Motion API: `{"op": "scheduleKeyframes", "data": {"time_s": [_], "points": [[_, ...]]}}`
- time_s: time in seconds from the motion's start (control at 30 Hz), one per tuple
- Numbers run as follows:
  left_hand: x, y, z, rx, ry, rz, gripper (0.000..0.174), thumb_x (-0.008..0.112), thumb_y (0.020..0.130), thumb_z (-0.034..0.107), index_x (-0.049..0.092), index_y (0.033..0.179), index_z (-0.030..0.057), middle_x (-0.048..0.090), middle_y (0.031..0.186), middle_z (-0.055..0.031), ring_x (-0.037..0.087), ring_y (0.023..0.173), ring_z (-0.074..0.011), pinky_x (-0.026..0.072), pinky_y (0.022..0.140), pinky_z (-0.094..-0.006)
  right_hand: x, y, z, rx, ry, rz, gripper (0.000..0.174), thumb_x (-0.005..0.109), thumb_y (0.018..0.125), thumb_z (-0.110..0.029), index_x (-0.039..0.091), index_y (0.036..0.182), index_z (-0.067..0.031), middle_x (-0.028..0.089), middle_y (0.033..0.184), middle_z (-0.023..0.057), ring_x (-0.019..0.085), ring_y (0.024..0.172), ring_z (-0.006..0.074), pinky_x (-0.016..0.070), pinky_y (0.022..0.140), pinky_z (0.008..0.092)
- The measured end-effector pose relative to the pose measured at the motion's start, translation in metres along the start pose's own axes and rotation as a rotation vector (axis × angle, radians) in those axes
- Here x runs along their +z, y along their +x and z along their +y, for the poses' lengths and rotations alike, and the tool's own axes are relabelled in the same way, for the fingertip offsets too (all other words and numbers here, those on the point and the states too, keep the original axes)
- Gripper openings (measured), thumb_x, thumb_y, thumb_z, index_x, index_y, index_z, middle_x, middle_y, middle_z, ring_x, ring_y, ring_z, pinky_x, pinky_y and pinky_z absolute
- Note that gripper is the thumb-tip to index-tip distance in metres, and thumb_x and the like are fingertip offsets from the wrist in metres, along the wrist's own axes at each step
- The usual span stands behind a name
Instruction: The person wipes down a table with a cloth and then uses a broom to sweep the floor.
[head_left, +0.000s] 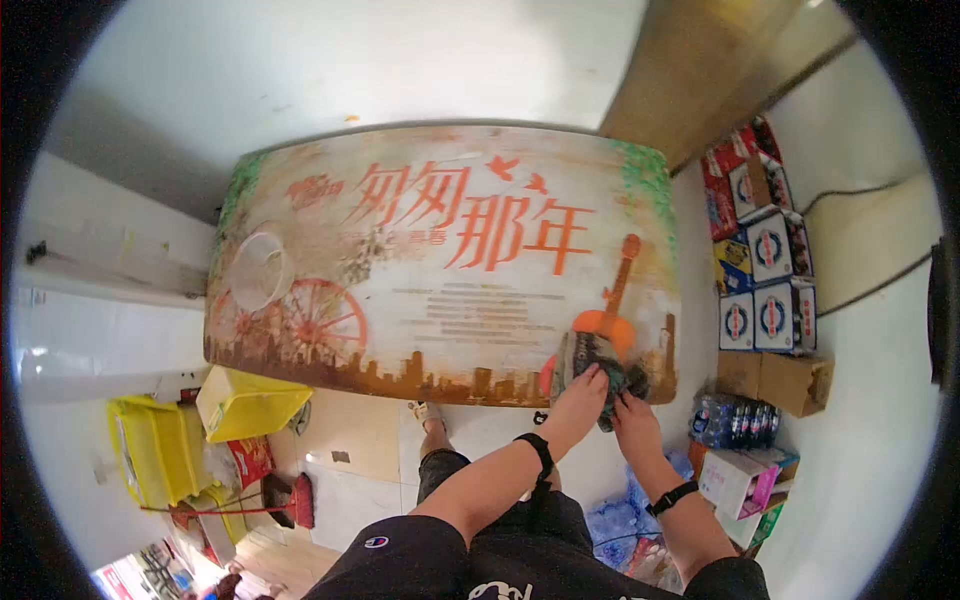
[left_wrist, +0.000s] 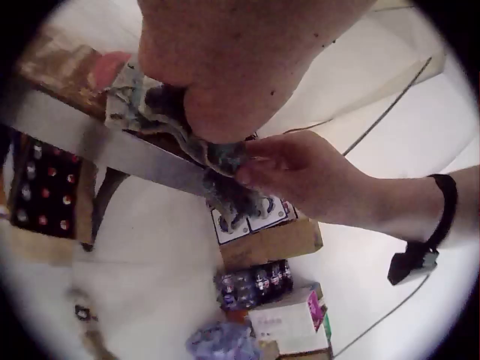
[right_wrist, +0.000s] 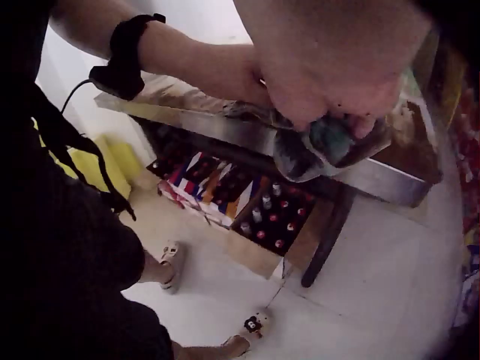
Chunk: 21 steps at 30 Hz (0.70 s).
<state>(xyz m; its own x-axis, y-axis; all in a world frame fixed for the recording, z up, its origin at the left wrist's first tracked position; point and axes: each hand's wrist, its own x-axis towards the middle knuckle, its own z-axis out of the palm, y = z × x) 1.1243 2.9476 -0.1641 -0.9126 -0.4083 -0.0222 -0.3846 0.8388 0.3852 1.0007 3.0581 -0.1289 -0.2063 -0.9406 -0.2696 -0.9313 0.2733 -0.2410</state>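
A crumpled grey-green cloth [head_left: 588, 352] lies over the near right corner of a printed table [head_left: 420, 325]. My left hand [head_left: 580, 402] grips the bunched cloth from the left. Beside it, my right hand [head_left: 636, 422] pinches the cloth's right side. In the left wrist view the cloth [left_wrist: 127, 99] hangs partly past the table's metal edge, with the right hand's fingers [left_wrist: 259, 171] at its lower end. From the right wrist, the cloth [right_wrist: 300, 159] droops over the edge beneath the right hand's curled fingers. My left palm is hidden.
A round translucent bowl-like thing [head_left: 260, 272] sits on the table's left. Boxed drinks [head_left: 775, 250] and bottle packs [head_left: 735, 420] line the right wall. Yellow bins [head_left: 150, 450] stand at lower left. Under the table is a crate of bottles [right_wrist: 277, 217].
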Motion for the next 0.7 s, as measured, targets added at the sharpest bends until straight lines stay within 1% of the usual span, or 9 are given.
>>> {"op": "scheduleKeyframes", "data": {"time_s": [0.03, 0.1, 0.17, 0.3, 0.37, 0.4, 0.53, 0.6, 0.7], "points": [[0.0, -0.011, -0.004, -0.029, -0.106, -0.033, 0.037, 0.05, 0.081, 0.006, 0.054, 0.115, -0.0087, 0.047, 0.126, -0.0164, 0.04, 0.126, -0.0306, 0.0383, 0.103, -0.0357, 0.004, 0.0, -0.007, -0.013, -0.04, -0.032, 0.04, 0.064, 0.078, -0.013, 0.057, 0.115, 0.001, 0.056, 0.121, 0.0168, 0.052, 0.111, 0.0343, 0.0446, 0.093, 0.0414], [0.002, -0.037, -0.023, -0.049, -0.127, 0.005, 0.037, 0.05, 0.082, 0.009, 0.054, 0.114, -0.009, 0.048, 0.124, -0.0168, 0.04, 0.126, -0.0307, 0.0405, 0.101, -0.0351, 0.016, 0.007, -0.027, -0.051, -0.051, -0.064, 0.037, 0.063, 0.079, -0.014, 0.059, 0.112, 0.0016, 0.054, 0.122, 0.0181, 0.052, 0.111, 0.0364, 0.0443, 0.094, 0.0412], [-0.008, -0.067, -0.042, -0.054, -0.104, 0.026, 0.038, 0.05, 0.081, 0.008, 0.054, 0.114, -0.009, 0.048, 0.123, -0.0173, 0.04, 0.126, -0.0324, 0.0416, 0.1, -0.0349, 0.032, 0.013, -0.052, -0.127, -0.178, -0.034, 0.036, 0.058, 0.08, -0.014, 0.058, 0.111, 0.0027, 0.055, 0.12, 0.0186, 0.048, 0.116, 0.0368, 0.0414, 0.098, 0.041], [-0.031, -0.124, -0.089, -0.2, -0.159, 0.091, 0.04, 0.051, 0.079, 0.008, 0.053, 0.116, -0.0086, 0.048, 0.123, -0.0178, 0.04, 0.126, -0.034, 0.0409, 0.101, -0.0356, 0.046, 0.041, -0.123, -0.278, -0.086, 0.012, 0.037, 0.056, 0.079, -0.013, 0.057, 0.112, 0.0049, 0.052, 0.123, 0.0222, 0.044, 0.119, 0.0413, 0.0372, 0.102, 0.0431], [-0.047, -0.157, -0.115, -0.28, -0.049, 0.148, 0.037, 0.052, 0.08, 0.006, 0.053, 0.113, -0.0089, 0.049, 0.122, -0.0148, 0.041, 0.126, -0.0307, 0.0472, 0.094, -0.0363, 0.034, 0.059, -0.171, -0.429, -0.1, -0.074, 0.039, 0.054, 0.079, -0.01, 0.055, 0.114, 0.0072, 0.05, 0.125, 0.0247, 0.04, 0.122, 0.0451, 0.0338, 0.105, 0.0448], [-0.048, -0.174, -0.128, -0.361, -0.057, 0.144, 0.038, 0.05, 0.08, 0.006, 0.052, 0.116, -0.0077, 0.048, 0.124, -0.0147, 0.039, 0.128, -0.03, 0.0467, 0.095, -0.0348, 0.075, 0.07, -0.17, -0.484, -0.073, -0.09, 0.039, 0.053, 0.08, -0.009, 0.055, 0.115, 0.0076, 0.049, 0.127, 0.0254, 0.038, 0.125, 0.0438, 0.0292, 0.108, 0.0454], [-0.075, -0.234, -0.177, -0.515, 0.088, 0.169, 0.041, 0.049, 0.081, 0.006, 0.05, 0.12, -0.0057, 0.048, 0.127, -0.0141, 0.038, 0.129, -0.0294, 0.046, 0.095, -0.0333, 0.073, 0.117, -0.256, -0.657, 0.031, -0.004, 0.036, 0.051, 0.082, -0.01, 0.055, 0.112, 0.0106, 0.05, 0.124, 0.0263, 0.04, 0.125, 0.0391, 0.026, 0.11, 0.0466], [-0.075, -0.257, -0.2, -0.705, 0.052, 0.186, 0.043, 0.05, 0.081, 0.006, 0.049, 0.122, -0.0042, 0.045, 0.13, -0.0137, 0.036, 0.131, -0.0285, 0.0455, 0.096, -0.0322, 0.072, 0.139, -0.298, -0.824, -0.161, -0.016, 0.038, 0.049, 0.083, -0.011, 0.054, 0.114, 0.0106, 0.05, 0.125, 0.0267, 0.039, 0.126, 0.0389, 0.0226, 0.112, 0.0465], [-0.097, -0.273, -0.22, -0.806, -0.034, 0.181, 0.043, 0.05, 0.081, 0.006, 0.05, 0.123, -0.0037, 0.044, 0.132, -0.0132, 0.035, 0.132, -0.0276, 0.0455, 0.095, -0.0326, 0.074, 0.16, -0.339, -0.864, -0.265, -0.022, 0.04, 0.048, 0.082, -0.01, 0.054, 0.115, 0.0111, 0.05, 0.125, 0.0277, 0.039, 0.127, 0.0389, 0.0232, 0.112, 0.0468]]}}
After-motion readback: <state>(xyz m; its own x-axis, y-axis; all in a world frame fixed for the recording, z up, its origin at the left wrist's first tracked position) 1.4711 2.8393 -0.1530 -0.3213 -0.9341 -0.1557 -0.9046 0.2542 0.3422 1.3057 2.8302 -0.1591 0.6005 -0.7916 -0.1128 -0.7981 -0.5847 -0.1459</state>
